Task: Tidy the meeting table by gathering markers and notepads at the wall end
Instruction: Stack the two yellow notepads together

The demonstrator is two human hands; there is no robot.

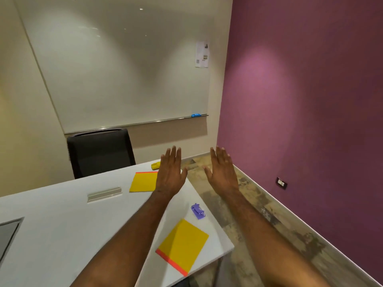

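Hands (196, 172) flat above yellow, red-edged notepads (182, 245), seemingly.

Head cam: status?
Left hand and right hand open, raised, holding nothing. Two yellow notepads flat on white table, apart. Purple object between them.

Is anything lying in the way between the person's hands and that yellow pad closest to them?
Nothing visible blocks it. Both the left hand and right hand are raised, open and empty. The near yellow notepad lies uncovered by the table edge; a small purple object sits beside it, apart.
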